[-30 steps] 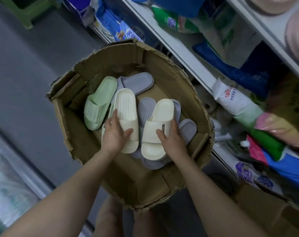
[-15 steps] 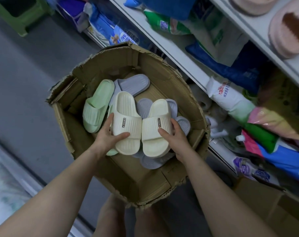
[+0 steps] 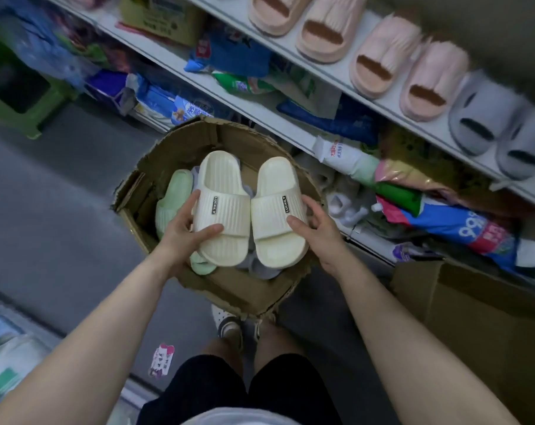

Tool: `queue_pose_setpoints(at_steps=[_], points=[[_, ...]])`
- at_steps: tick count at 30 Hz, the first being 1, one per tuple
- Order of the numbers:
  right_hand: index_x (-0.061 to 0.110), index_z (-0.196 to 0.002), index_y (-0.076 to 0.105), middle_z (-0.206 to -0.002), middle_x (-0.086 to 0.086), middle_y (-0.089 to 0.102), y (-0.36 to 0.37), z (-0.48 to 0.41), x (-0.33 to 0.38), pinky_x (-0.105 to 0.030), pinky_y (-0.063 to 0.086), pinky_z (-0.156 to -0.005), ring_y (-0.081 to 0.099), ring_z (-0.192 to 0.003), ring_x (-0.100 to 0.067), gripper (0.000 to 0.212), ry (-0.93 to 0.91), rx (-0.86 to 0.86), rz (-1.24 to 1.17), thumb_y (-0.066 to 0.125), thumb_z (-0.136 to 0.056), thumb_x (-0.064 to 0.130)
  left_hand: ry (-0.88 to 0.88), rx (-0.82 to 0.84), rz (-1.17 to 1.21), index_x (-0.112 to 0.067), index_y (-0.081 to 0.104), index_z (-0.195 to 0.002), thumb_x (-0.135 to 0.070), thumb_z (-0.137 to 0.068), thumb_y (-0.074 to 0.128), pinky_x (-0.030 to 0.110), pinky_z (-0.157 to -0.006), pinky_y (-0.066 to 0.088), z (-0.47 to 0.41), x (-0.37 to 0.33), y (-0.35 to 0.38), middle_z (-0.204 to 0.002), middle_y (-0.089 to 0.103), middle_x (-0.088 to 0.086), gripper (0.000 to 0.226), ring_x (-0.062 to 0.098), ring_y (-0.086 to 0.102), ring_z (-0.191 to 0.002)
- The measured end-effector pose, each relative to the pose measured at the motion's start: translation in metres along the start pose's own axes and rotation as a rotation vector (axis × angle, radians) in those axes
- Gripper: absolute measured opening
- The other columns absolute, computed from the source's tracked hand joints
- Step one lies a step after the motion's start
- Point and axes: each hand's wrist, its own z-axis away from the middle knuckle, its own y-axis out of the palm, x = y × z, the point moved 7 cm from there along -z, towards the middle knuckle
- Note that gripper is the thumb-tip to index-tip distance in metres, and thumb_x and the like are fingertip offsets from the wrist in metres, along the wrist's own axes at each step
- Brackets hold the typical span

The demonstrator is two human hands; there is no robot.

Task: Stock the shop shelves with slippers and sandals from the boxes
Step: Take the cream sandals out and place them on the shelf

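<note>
My left hand [image 3: 183, 233] grips the left cream slipper [image 3: 221, 191] by its outer edge, thumb across the strap. My right hand [image 3: 318, 225] holds the right cream slipper [image 3: 275, 191] the same way. The pair sits side by side, straps touching, long axes running away from me, held over the cardboard box [image 3: 180, 142]. Under them in the box lie a green slipper [image 3: 172, 191] and grey slippers [image 3: 261, 268]. The shelf [image 3: 388, 110] with pink slippers [image 3: 379, 56] lies ahead to my right, so my right hand is nearer.
</note>
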Motion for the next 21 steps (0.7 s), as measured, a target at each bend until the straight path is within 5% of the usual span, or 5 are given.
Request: queue_pose_setpoints(at_steps=[4,9,13,17,21], points=[[0.032,-0.142,0.045,-0.126,-0.013,0.063,-0.026,0.047,0.011,-0.03,0.053,-0.081,0.064,-0.11,-0.024,0.065,-0.065,-0.107,-0.084,0.076,-0.085,0.027,0.059,0.097,-0.051,-0.051,0.035,-0.141,-0.029,-0.072,0.083,0.041,-0.091,0.053,0.027,-0.03,0.02,-0.125,0.058,0.004,0.087,0.023,0.059,-0.113],[0.038,-0.139,0.048,-0.12,-0.007,0.066,-0.073,0.105,0.002,-0.042,0.055,-0.092,0.066,-0.107,-0.022,0.063,-0.111,-0.223,-0.179,0.077,-0.084,0.028,0.145,0.225,-0.118,-0.045,0.037,-0.142,-0.023,-0.075,0.081,0.04,-0.095,0.051,0.055,-0.059,0.071,-0.131,0.056,0.003,0.084,0.019,0.058,-0.115],[0.038,-0.141,0.047,-0.124,-0.004,0.064,-0.127,0.152,-0.017,-0.034,0.057,-0.088,0.065,-0.109,-0.017,0.062,-0.129,-0.325,-0.239,0.075,-0.086,0.026,0.178,0.337,-0.164,-0.048,0.038,-0.14,-0.025,-0.071,0.083,0.045,-0.096,0.051,0.076,-0.073,0.133,-0.128,0.057,0.002,0.086,0.021,0.057,-0.116],[0.043,-0.135,0.052,-0.124,-0.004,0.066,-0.191,0.196,-0.039,-0.043,0.055,-0.095,0.066,-0.111,-0.019,0.062,-0.173,-0.412,-0.297,0.079,-0.08,0.033,0.218,0.431,-0.193,-0.052,0.038,-0.138,-0.033,-0.067,0.086,0.047,-0.096,0.05,0.106,-0.083,0.211,-0.128,0.056,0.0,0.087,0.02,0.056,-0.116],[0.034,-0.14,0.048,-0.124,-0.008,0.066,-0.269,0.243,-0.063,-0.031,0.057,-0.085,0.067,-0.109,-0.02,0.06,-0.196,-0.458,-0.368,0.074,-0.087,0.02,0.278,0.506,-0.221,-0.048,0.039,-0.139,-0.023,-0.075,0.079,0.045,-0.092,0.052,0.14,-0.083,0.303,-0.127,0.057,-0.003,0.08,0.02,0.057,-0.115]])
